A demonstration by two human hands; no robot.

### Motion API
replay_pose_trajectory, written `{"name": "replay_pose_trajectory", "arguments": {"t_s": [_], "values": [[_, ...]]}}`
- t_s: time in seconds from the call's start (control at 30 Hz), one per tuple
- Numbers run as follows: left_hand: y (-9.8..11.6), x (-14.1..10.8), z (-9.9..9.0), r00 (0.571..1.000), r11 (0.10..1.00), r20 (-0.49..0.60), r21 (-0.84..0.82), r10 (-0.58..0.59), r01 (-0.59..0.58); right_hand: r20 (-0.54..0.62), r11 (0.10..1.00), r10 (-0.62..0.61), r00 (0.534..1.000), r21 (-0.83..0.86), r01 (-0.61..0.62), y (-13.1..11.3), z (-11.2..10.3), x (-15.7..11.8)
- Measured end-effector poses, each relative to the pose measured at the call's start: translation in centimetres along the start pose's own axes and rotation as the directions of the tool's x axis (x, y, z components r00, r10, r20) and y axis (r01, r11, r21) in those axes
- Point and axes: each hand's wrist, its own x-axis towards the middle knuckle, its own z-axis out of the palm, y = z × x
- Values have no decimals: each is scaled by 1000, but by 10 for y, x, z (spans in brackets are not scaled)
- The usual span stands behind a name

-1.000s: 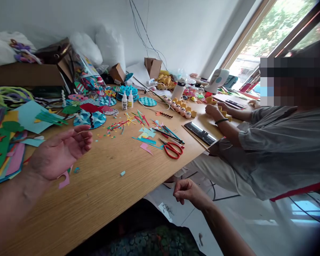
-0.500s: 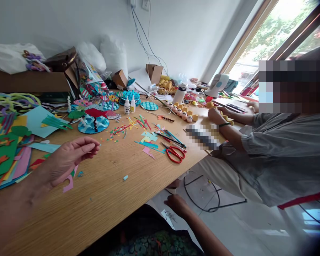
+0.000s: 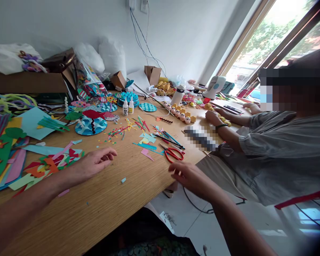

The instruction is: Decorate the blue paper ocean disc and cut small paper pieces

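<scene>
My left hand [image 3: 96,163] is over the table, its fingers loosely stretched and holding nothing. Just beside its wrist lies a heap of coloured paper scraps [image 3: 46,167]. A small light-blue paper piece [image 3: 123,180] sits on the bare wood to the right of that hand. At the table's front edge hovers my right hand [image 3: 188,177], fingers bent and slightly apart, with nothing visible in it. Closest to it are red-handled scissors [image 3: 174,154], with pencils [image 3: 169,139] and blue paper cuttings [image 3: 146,145] behind them.
Two glue bottles [image 3: 128,106] stand near blue decorated discs [image 3: 91,126]. A co-worker in a grey shirt [image 3: 280,149] sits at the right, hands on yellow pieces. Cardboard boxes [image 3: 152,74] and a white bottle [image 3: 178,94] are farther back. Sheets of coloured paper [image 3: 0,156] lie at left.
My left hand has moved right, and its pinched fingers have opened. My right hand has risen from below the table edge to beside the scissors. The view has shifted slightly.
</scene>
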Motion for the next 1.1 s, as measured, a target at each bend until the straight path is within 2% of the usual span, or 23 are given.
{"name": "replay_pose_trajectory", "arguments": {"t_s": [0.03, 0.1, 0.2, 0.33, 0.5, 0.7, 0.87, 1.0, 1.1], "values": [[4, 2, 2, 999, 999, 21, 42, 26, -27, -67, 992, 50, 997, -110, -57, 3, -5, 12], [11, 8, 4, 995, 987, 54, 132, 82, -88, -121, 955, 107, 987, -264, -136, 13, -7, 33], [19, 24, 7, 985, 957, 81, 237, 154, -170, -86, 913, 174, 981, -360, -193, 26, -3, 56], [26, 62, 15, 977, 927, 112, 313, 180, -206, -50, 910, 192, 980, -364, -197, 29, -1, 67], [29, 109, 32, 982, 917, 88, 351, 170, -190, -59, 908, 251, 966, -331, -256, 25, -8, 65], [28, 144, 47, 992, 904, 21, 410, 121, -119, -129, 929, 230, 965, -266, -257, 21, -17, 72], [28, 150, 56, 989, 899, 24, 414, 144, -140, -199, 937, 225, 954, -225, -268, 15, -17, 113], [23, 140, 61, 979, 892, 45, 405, 200, -200, -180, 946, 200, 963, -219, -237, 11, -9, 145], [20, 127, 63, 963, 884, 68, 384, 261, -266, -172, 946, 200, 965, -223, -236, 10, -2, 159]]}}
